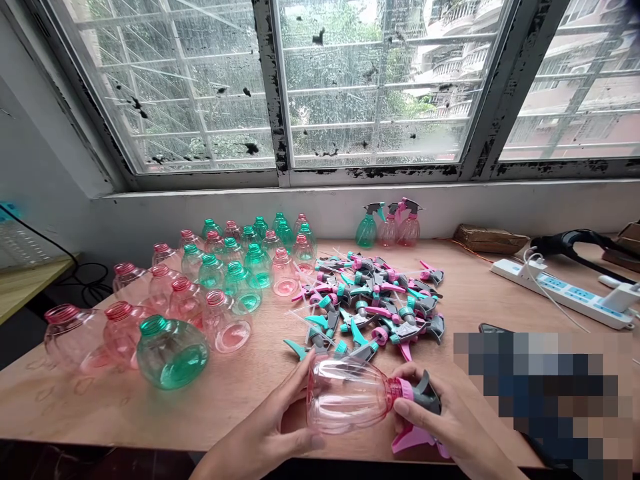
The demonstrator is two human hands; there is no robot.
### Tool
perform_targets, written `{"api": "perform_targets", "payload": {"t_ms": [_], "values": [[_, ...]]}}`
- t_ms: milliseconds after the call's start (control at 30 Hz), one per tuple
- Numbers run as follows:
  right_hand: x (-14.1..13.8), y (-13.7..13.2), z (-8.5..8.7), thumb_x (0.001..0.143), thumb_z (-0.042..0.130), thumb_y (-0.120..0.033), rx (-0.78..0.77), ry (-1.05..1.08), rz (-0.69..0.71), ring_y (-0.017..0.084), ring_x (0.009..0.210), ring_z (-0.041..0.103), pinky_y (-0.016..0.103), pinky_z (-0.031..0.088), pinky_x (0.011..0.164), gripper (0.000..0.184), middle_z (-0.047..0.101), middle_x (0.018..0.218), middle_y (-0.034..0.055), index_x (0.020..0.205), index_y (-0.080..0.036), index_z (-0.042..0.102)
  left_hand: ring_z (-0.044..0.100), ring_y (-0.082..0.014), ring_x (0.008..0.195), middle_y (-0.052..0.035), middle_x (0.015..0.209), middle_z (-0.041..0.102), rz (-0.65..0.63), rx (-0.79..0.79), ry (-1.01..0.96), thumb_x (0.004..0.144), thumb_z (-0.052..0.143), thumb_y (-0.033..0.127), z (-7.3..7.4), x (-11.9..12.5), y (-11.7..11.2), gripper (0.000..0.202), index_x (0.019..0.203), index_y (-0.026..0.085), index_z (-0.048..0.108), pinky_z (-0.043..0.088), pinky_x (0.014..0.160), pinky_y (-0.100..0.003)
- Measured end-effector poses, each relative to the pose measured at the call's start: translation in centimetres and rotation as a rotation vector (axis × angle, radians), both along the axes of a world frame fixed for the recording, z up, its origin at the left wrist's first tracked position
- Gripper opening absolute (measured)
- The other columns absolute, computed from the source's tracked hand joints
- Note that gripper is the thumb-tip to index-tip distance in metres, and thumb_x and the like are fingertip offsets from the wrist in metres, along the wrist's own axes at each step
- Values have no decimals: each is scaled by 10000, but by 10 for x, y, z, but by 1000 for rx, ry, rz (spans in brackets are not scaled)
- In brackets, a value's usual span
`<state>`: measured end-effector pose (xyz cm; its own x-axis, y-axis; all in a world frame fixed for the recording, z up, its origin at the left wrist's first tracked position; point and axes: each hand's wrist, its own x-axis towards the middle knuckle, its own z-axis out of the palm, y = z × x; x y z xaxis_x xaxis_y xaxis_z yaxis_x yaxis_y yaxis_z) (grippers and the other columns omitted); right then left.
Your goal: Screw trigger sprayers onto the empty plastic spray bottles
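A clear pink spray bottle (345,393) lies on its side in the air near the table's front edge, base to the left. My left hand (273,423) cups its base, thumb below and fingers above. At the neck, my right hand (450,417) pinches the pink collar of a grey-and-pink trigger sprayer (425,395), which sits on the bottle's mouth. Its pink trigger points down toward me. How tightly the collar is screwed on cannot be told. Just beyond the bottle spreads a pile of loose trigger sprayers (385,310) in grey, pink and teal, some with thin clear tubes.
Several open pink bottles (75,340) and green bottles (173,353) stand at the left. Against the wall are three bottles with sprayers on, one a green spray bottle (367,230). A white power strip (560,293) and a brown package (490,239) lie at right.
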<state>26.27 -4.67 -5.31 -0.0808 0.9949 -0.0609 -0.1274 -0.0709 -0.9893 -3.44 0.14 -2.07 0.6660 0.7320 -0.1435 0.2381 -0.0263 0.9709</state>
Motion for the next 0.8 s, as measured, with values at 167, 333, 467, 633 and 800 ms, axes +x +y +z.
{"api": "perform_targets", "payload": {"t_ms": [167, 333, 467, 633, 800], "values": [[-1, -1, 3, 816, 787, -425, 5, 9, 4, 191, 592, 695, 303, 528, 580, 320, 731, 636, -13, 967, -185, 639, 136, -275, 1560, 26, 1703, 104, -16, 61, -8, 916, 681, 341, 5, 2, -1, 916, 1574, 391, 46, 205, 1276, -415], [0, 0, 1, 808, 786, -433, 3, -24, -13, 192, 589, 685, 307, 523, 582, 320, 728, 631, -14, 955, -184, 650, 89, -296, 1563, 17, 1704, 100, -11, 1, -55, 865, 742, 339, 5, 4, -1, 1031, 1569, 385, -10, 219, 1270, -422], [0, 0, -2, 792, 792, -445, 1, -19, -21, 206, 583, 686, 332, 535, 578, 349, 727, 628, -8, 961, -182, 638, 190, -314, 1547, -11, 1694, 163, 7, -31, -61, 840, 761, 389, 3, 3, 0, 1010, 1583, 337, 77, 211, 1271, -443], [0, 0, -1, 808, 775, -459, 18, -49, -24, 206, 603, 677, 342, 525, 599, 350, 726, 638, -5, 971, -179, 641, 120, -304, 1560, 13, 1702, 119, -24, 47, -41, 878, 728, 327, 7, 4, -2, 952, 1578, 381, 84, 214, 1270, -451], [-1, 0, 0, 776, 797, -471, -6, -18, -33, 213, 588, 685, 351, 550, 589, 372, 708, 630, -15, 965, -189, 644, 4, -288, 1567, 14, 1703, 122, -7, 87, -48, 934, 651, 342, 3, 3, -3, 936, 1563, 422, -38, 205, 1267, -474]]}}
